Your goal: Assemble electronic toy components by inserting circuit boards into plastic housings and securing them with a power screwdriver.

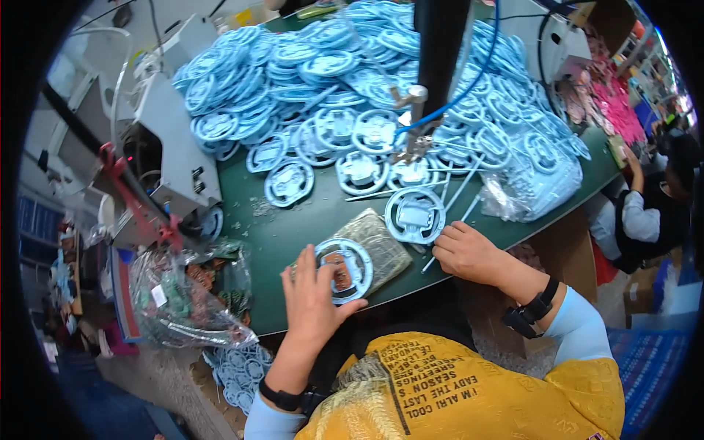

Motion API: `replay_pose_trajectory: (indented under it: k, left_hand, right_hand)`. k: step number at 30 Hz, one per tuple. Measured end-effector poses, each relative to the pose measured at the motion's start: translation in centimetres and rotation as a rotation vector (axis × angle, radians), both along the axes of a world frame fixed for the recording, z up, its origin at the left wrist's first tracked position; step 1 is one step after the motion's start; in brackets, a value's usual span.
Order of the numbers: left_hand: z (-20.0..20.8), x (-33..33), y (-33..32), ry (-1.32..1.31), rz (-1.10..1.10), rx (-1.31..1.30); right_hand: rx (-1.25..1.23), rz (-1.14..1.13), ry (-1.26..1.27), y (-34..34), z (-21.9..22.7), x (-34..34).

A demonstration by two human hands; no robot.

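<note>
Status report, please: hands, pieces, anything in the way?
Left hand holding blue ring, brown piece inside, by grey block. Right hand near another ring; grip unclear. Heaped rings crowd table's far side.

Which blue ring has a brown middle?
The ring at the left grip, over the grey slab. Its brown middle sets it apart; the neighbouring ring by the right grip and those at the heap's front show blue middles.

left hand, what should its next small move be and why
Probably to press lightly on the brown piece with a fingertip: the left hand holds the blue ring around that piece, and the grey block beneath could back the push. Whether the piece is fixed in place, I can't tell.
</note>
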State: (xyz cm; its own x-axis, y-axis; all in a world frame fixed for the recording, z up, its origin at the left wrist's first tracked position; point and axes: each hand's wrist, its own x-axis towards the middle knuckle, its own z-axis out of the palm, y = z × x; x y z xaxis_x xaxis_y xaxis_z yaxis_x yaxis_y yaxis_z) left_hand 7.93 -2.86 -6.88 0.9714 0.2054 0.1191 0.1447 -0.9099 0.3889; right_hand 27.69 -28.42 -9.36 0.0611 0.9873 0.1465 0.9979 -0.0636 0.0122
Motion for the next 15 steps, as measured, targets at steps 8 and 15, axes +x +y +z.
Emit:
replay_pose_trajectory:
  k: [8,15]
  left_hand:
    - [-1.5,-1.1,-0.3,-0.201,0.065,-0.166]
    - [-2.0,-1.5,0.1,-0.248,0.026,-0.244]
  right_hand:
    - [0.309,-0.281,0.595,5.6,1.2,-2.9]
    - [0.166,-0.282,0.829,7.1,0.4,-3.7]
